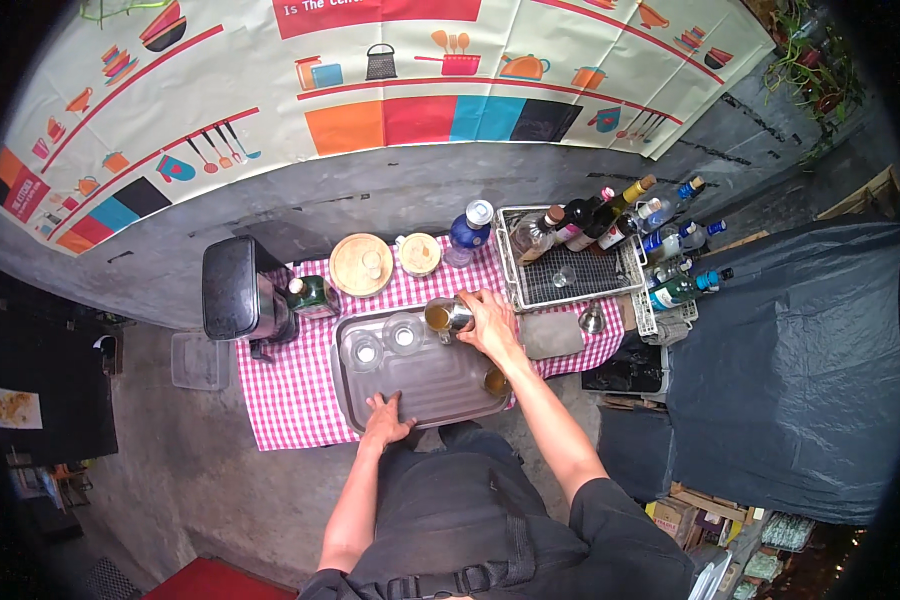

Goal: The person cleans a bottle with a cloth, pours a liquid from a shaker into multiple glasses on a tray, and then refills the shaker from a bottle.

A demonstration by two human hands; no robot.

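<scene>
My right hand (490, 325) grips a small shiny metal cup (461, 316) above the far right part of a brown tray (430, 390). Amber liquid (437, 317) shows at the cup's left side; whether it lies in the cup or in a glass beneath, I cannot tell. My left hand (387, 424) rests with fingers spread on the tray's near left edge and holds nothing. Two clear glasses, a left one (364, 352) and a right one (404, 335), stand on the tray's far left part. A glass of amber liquid (495, 381) is partly hidden by my right forearm.
A black appliance (235, 290) and a dark green bottle (315, 298) stand left on the checkered cloth (280, 400). Behind the tray are a round wooden lid (361, 265), a lidded mug (419, 254) and a blue bottle (469, 235). Bottles crowd a wire rack (570, 285) at right.
</scene>
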